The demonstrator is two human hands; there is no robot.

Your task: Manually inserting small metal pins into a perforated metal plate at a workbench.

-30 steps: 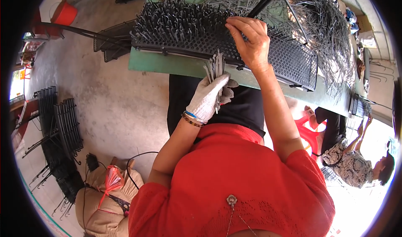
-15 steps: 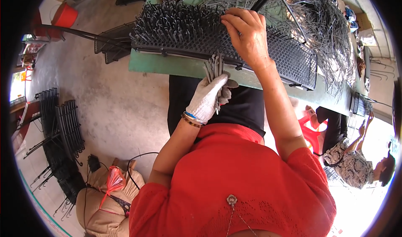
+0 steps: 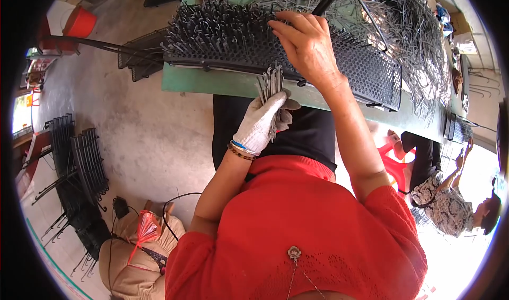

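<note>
A white-gloved left hand, my left hand, is closed around a bundle of thin grey metal hooks that stick up past the fingers. Beyond it, a long black perforated metal rack lies along the table edge. Many dark metal hooks stand upright in its holes, packed over the left half. Bare, my right hand reaches over the rack's middle, at the right border of the standing hooks. Its thumb and index finger are drawn together; whatever they pinch is hidden.
The green table carries a loose heap of thin grey metal rods behind the rack. Black racks stand at the left, near a beige sack. A red bucket sits farther back. Another person works at the right.
My right hand has shifted slightly left over the rack, toward the standing hooks. My left hand keeps its bundle in almost the same place.
</note>
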